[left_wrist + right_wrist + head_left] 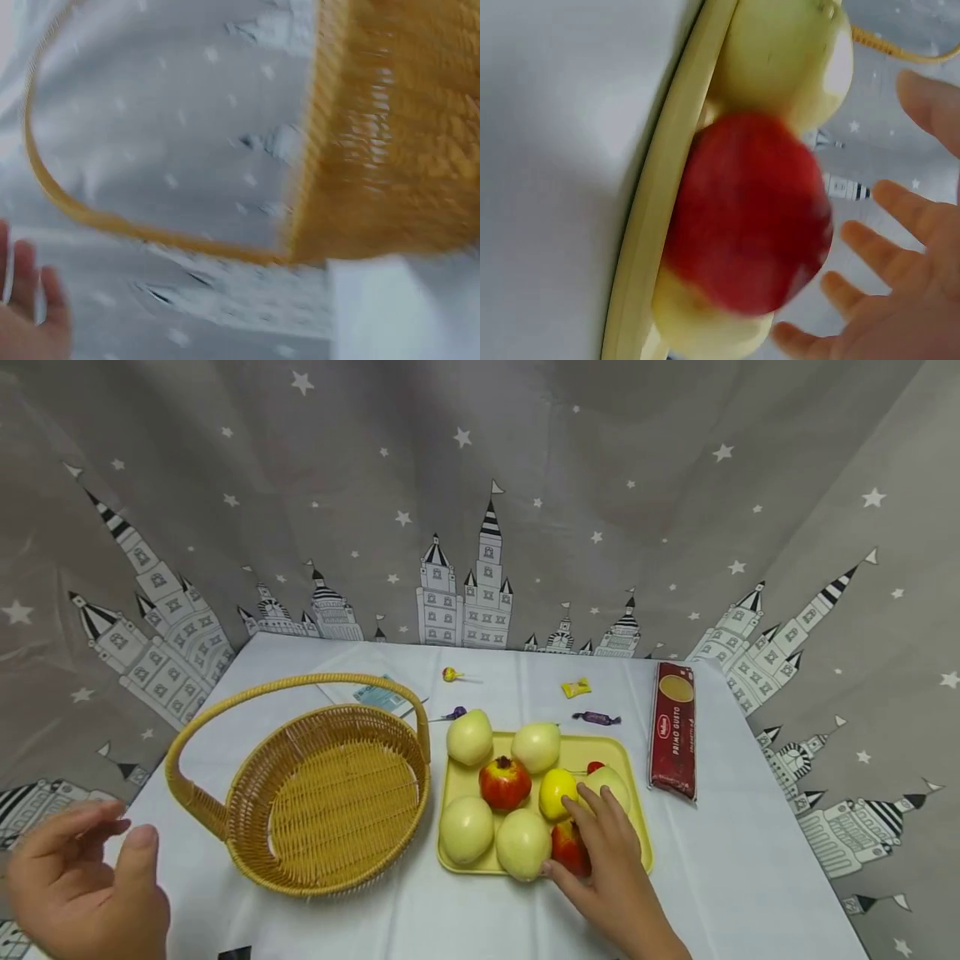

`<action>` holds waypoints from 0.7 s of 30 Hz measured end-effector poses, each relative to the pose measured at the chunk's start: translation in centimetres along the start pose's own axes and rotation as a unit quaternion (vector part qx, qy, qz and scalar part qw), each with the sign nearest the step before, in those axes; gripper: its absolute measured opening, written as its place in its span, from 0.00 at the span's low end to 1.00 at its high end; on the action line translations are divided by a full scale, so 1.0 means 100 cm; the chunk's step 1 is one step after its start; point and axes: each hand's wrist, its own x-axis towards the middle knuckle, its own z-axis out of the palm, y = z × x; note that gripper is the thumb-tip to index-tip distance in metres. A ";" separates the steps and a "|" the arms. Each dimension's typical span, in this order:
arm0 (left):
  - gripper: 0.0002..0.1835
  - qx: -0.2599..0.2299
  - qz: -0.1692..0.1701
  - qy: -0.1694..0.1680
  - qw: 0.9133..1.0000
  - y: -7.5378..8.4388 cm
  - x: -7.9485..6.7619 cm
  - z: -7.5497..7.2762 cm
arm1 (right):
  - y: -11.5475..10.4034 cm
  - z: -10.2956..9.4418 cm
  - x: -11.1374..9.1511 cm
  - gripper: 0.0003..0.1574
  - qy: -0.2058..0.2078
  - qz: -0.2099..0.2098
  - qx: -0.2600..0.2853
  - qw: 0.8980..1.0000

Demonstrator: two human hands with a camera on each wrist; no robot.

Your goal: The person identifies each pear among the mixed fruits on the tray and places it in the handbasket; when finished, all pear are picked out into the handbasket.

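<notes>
My right hand (611, 852) hovers over the yellow tray (592, 743) with its fingers spread. Below it lies a red pomegranate (568, 850), which fills the middle of the right wrist view; a gap shows between the fingers and the fruit there. A second pomegranate (505, 783), a lemon (557, 793) and several pale green round fruits (522, 843) share the tray. One pale green fruit is partly hidden behind my fingers. At the left, my left hand (90, 885) is raised beside the wicker basket (341, 814), loosely bent and holding nothing.
The basket's tall handle (300, 681) arches over its far side. Behind the tray lie a lollipop (450, 674), a purple lollipop (456, 713), a yellow candy (576, 687) and a purple candy (597, 718). A red spaghetti pack (672, 731) lies right; a flat packet (382, 695) lies behind the basket.
</notes>
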 end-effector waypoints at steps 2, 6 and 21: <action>0.19 0.050 -0.044 -0.033 0.997 -0.023 0.004 -0.007 | -0.002 0.001 0.001 0.43 0.016 -0.022 0.024 0.999; 0.19 -0.084 -0.116 -0.056 0.988 -0.048 0.000 -0.005 | -0.010 0.004 0.003 0.37 0.030 -0.070 0.072 0.994; 0.20 -0.185 -0.137 -0.141 0.963 -0.097 -0.007 0.007 | -0.023 0.026 0.008 0.35 0.012 -0.125 0.075 0.989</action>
